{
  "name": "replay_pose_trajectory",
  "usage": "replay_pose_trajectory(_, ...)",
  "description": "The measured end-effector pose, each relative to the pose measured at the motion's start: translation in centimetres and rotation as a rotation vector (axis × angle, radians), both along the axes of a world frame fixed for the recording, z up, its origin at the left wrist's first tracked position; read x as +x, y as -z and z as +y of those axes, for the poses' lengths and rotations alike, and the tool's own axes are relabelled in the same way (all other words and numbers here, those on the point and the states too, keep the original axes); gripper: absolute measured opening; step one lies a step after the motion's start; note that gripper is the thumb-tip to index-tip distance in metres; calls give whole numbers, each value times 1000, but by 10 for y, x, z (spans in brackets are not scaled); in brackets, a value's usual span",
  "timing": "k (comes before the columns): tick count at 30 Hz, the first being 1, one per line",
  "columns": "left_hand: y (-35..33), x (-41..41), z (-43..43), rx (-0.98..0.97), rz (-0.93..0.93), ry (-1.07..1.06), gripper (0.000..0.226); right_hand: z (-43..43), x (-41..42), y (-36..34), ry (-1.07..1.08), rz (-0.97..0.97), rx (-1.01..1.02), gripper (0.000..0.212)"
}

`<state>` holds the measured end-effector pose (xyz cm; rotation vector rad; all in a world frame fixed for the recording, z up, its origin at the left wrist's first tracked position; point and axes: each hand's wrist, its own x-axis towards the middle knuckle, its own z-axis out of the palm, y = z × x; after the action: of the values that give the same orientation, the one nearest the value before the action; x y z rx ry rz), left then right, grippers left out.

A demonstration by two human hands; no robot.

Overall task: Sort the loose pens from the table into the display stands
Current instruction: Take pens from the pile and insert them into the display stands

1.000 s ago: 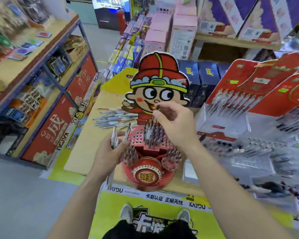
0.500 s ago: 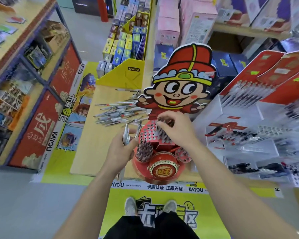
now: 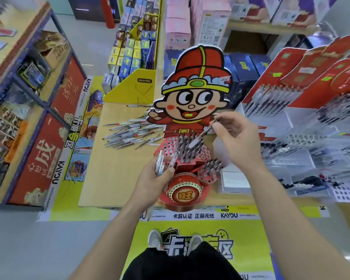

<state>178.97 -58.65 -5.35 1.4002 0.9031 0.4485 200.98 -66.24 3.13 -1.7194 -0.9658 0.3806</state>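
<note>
One pen is in our right hand, pinched near its upper end between thumb and fingertips, with the remaining fingers loosely bent. The pen is tilted, its lower tip down over the holed upper deck of the red display stand, among pens already standing there. We cannot tell whether the tip sits in a hole.

Our left hand is at the stand's left front, fingers curled round a small bunch of pens. Their ends stick up above the fist.

The stand has a red drum front with a gold-rimmed badge and a round side cup holding pens. A cartoon figure board in a red hat rises at its back.

The loose pens lie in a scattered heap left of the stand and a little behind it, on the wooden table, apart from both hands.

Right of the stand are clear tiered racks with red header cards, filled with rows of pens; detail is blurred. Behind the stand to the left is a yellow carton display stacked with small boxes. Well left of the stand is blue-framed shelving with red panels. In front of the stand, below the table edge, are a yellow floor mat and our grey shoes.
</note>
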Motion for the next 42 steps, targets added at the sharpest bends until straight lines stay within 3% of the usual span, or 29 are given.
replay_pose_trajectory(4,9,13,-27,-25,31,5,15,-40,18,13,25,14,-15,12)
replay_pose_trajectory(6,14,20,-40,-18,53,12,12,-51,21,32,-8,19,-86,10)
replay_pose_trajectory(9,22,33,-52,-5,125,4,13,-57,26,61,-60,-7,-217,25)
replay_pose_trajectory(12,29,40,-57,-5,171,-7,14,-62,39,75,-55,15,-282,20)
replay_pose_trajectory(18,32,52,-68,-3,190,0,13,-75,58,74,-41,9,-235,26)
replay_pose_trajectory(28,35,71,-68,-17,220,-6,11,-61,56,118,-180,-181,-391,11)
replay_pose_trajectory(36,34,78,-68,-66,183,-19,11,-57,65,120,-226,-269,-430,14)
replay_pose_trajectory(42,35,79,-70,-88,174,-21,12,-60,62,124,-194,-255,-370,13)
